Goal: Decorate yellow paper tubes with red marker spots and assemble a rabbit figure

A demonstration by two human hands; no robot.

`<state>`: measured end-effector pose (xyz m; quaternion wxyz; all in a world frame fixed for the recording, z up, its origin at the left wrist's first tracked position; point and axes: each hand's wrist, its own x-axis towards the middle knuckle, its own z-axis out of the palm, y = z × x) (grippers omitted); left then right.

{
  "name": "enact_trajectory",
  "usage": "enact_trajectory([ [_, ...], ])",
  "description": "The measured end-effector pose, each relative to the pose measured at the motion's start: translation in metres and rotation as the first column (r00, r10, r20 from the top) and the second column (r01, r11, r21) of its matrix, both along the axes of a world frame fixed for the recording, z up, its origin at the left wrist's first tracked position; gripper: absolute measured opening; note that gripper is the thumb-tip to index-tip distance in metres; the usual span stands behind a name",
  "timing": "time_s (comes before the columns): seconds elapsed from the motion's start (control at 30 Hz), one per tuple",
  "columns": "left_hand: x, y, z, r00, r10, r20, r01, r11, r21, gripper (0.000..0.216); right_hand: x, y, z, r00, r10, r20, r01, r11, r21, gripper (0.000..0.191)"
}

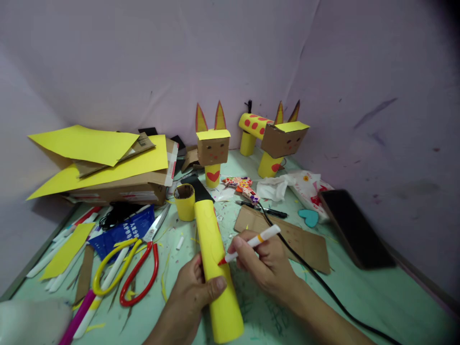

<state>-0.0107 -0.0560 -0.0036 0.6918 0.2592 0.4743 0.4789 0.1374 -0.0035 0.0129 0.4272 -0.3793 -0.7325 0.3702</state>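
My left hand [190, 297] is wrapped around a long yellow paper-covered tube [215, 268] that lies slanted on the green table, thumb on its top. My right hand [266, 263] pinches a white marker with a red tip [251, 243]; the tip touches the tube's right side. A short yellow tube [185, 201] stands just beyond the long tube's far end. Two cardboard box-headed animal figures [212, 148] [276, 139] with pointed ears stand at the back.
Yellow-handled scissors [115, 266] and red-handled scissors [140, 278] lie at left, beside pens and paper scraps. Yellow sheets cover a cardboard box [118, 182] at back left. A cardboard piece [305, 242], black cable [323, 285], teal heart [309, 216] and dark phone [354, 227] lie at right.
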Motion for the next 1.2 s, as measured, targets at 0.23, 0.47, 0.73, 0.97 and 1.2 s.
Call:
enact_trajectory([
  [0.23, 0.0, 0.001, -0.002, 0.999, -0.043, 0.001, 0.043, 0.999, -0.009, 0.058, 0.003, 0.003, -0.004, 0.99, -0.139, 0.035, 0.138, 0.99, 0.026, 0.036],
  [0.47, -0.001, 0.0, -0.016, 0.997, -0.072, -0.028, 0.073, 0.997, 0.024, 0.064, -0.001, 0.002, -0.005, 0.987, -0.128, -0.094, 0.131, 0.991, 0.032, 0.03],
  [0.73, -0.001, 0.0, -0.003, 0.997, 0.062, 0.041, -0.059, 0.997, -0.056, 0.049, 0.0, 0.006, -0.005, 0.911, -0.246, -0.332, 0.212, 0.968, -0.135, 0.028],
  [0.97, -0.001, 0.002, 0.006, 0.957, 0.22, 0.19, -0.162, 0.946, -0.28, 0.028, -0.002, 0.012, -0.001, 0.828, -0.332, -0.452, 0.206, 0.93, -0.304, 0.03],
  [1.2, -0.001, 0.004, 0.002, 0.954, 0.202, 0.22, -0.172, 0.974, -0.147, 0.023, 0.005, 0.0, -0.001, 0.913, -0.21, -0.35, 0.18, 0.977, -0.118, 0.031],
])
